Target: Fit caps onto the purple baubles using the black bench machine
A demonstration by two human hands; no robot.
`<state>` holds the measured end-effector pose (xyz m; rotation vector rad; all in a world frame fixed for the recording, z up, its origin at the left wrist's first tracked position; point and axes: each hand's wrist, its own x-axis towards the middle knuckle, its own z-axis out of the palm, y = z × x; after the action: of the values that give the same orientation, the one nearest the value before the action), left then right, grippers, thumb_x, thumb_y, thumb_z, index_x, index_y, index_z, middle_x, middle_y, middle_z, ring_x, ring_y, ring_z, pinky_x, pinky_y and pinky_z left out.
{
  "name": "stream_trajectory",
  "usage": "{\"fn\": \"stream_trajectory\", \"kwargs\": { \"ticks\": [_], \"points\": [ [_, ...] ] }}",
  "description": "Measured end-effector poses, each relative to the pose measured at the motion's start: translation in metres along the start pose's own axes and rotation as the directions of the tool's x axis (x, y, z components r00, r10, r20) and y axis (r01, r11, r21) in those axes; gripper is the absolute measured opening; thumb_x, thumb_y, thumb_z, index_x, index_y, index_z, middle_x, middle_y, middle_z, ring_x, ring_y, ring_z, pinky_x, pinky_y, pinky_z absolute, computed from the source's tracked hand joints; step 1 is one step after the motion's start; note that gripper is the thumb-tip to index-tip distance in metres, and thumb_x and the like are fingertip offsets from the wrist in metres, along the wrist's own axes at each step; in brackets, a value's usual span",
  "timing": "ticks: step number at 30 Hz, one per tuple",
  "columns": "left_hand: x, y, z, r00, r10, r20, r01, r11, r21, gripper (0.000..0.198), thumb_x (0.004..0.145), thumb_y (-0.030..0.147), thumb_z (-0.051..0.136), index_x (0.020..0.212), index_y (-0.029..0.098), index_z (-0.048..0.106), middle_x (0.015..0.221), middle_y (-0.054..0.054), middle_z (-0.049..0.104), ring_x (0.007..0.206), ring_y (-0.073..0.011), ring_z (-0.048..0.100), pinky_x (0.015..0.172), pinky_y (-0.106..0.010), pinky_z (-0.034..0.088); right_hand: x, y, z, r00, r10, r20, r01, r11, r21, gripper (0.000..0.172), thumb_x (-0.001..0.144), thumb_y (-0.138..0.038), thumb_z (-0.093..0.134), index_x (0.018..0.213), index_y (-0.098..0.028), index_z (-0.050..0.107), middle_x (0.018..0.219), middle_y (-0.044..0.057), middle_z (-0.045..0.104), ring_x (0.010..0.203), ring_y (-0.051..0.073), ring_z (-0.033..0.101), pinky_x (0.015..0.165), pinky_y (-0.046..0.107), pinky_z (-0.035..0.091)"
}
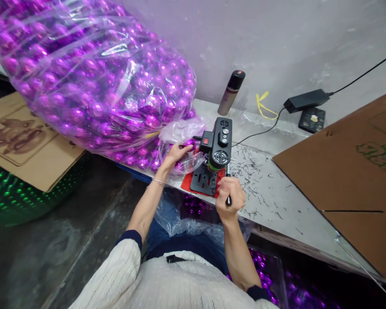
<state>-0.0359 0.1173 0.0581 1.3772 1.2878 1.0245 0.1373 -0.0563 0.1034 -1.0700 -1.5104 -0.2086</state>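
My left hand (pixel 177 153) is at the mouth of a clear plastic bag (pixel 116 92) full of shiny purple balls, its fingers closed on one purple ball (pixel 190 143). Just right of those fingertips stands a small black bench machine (pixel 221 141) with round vents, silver buttons and a red switch. My right hand (pixel 230 197) is wrapped round the machine's black lever handle (pixel 228 201). Beneath the machine's head is a black slotted base plate (pixel 203 180), lying on a red sheet (pixel 187 182). Part of the held ball is hidden by my fingers and the plastic.
Thin dark scraps (pixel 254 180) litter the table (pixel 283 206). Behind the machine are a spray can (pixel 231 92), a yellow tie (pixel 264 107) and a black power adapter (pixel 306 101). Cardboard (pixel 350 171) stands at right; a cardboard sheet (pixel 28 141) covers green balls (pixel 25 193) at left.
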Motion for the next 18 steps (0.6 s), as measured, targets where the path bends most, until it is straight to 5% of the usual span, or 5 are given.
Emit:
{"fn": "stream_trajectory", "kwargs": {
  "ticks": [3, 7, 12, 18],
  "points": [
    [-0.022, 0.007, -0.014, 0.991, -0.096, 0.094, 0.127, 0.898, -0.421, 0.038, 0.091, 0.029, 0.068, 0.126, 0.017, 0.065, 0.121, -0.009, 0.074, 0.111, -0.0232, 0.072, 0.099, -0.043, 0.061, 0.000, 0.001, -0.001, 1.000, -0.004, 0.010, 0.004, 1.000, -0.008, 0.025, 0.093, -0.007, 0.048, 0.075, -0.023, 0.052, 0.069, -0.001, 0.061, 0.064, 0.014, 0.058, 0.061, 0.028, 0.044],
    [-0.074, 0.008, -0.022, 0.993, -0.097, 0.063, 0.115, 0.813, -0.570, 0.043, 0.094, 0.034, 0.066, 0.135, 0.023, 0.061, 0.130, -0.007, 0.071, 0.119, -0.0226, 0.070, 0.105, -0.045, 0.059, 0.002, -0.001, -0.002, 1.000, -0.011, 0.014, 0.011, 0.999, -0.033, 0.025, 0.094, -0.007, 0.047, 0.076, -0.023, 0.050, 0.070, -0.001, 0.060, 0.064, 0.013, 0.057, 0.060, 0.028, 0.043],
    [-0.128, -0.016, 0.013, 0.998, -0.057, 0.019, 0.059, 0.884, -0.464, 0.060, 0.092, 0.048, 0.068, 0.147, 0.026, 0.053, 0.137, -0.009, 0.069, 0.120, -0.0236, 0.070, 0.105, -0.041, 0.058, 0.005, -0.002, -0.003, 1.000, -0.019, 0.015, 0.019, 1.000, -0.023, 0.024, 0.094, -0.008, 0.047, 0.077, -0.023, 0.051, 0.068, -0.002, 0.058, 0.064, 0.013, 0.057, 0.060, 0.028, 0.044],
    [-0.125, -0.053, 0.053, 0.997, 0.062, -0.056, -0.064, 0.997, -0.033, 0.068, 0.085, 0.056, 0.076, 0.140, 0.020, 0.060, 0.142, -0.014, 0.066, 0.132, -0.0298, 0.063, 0.115, -0.047, 0.048, 0.002, 0.000, -0.004, 0.999, -0.013, 0.033, 0.013, 1.000, -0.026, 0.022, 0.095, -0.009, 0.048, 0.078, -0.023, 0.054, 0.070, -0.001, 0.061, 0.065, 0.014, 0.059, 0.062, 0.029, 0.045]
  ]
}}
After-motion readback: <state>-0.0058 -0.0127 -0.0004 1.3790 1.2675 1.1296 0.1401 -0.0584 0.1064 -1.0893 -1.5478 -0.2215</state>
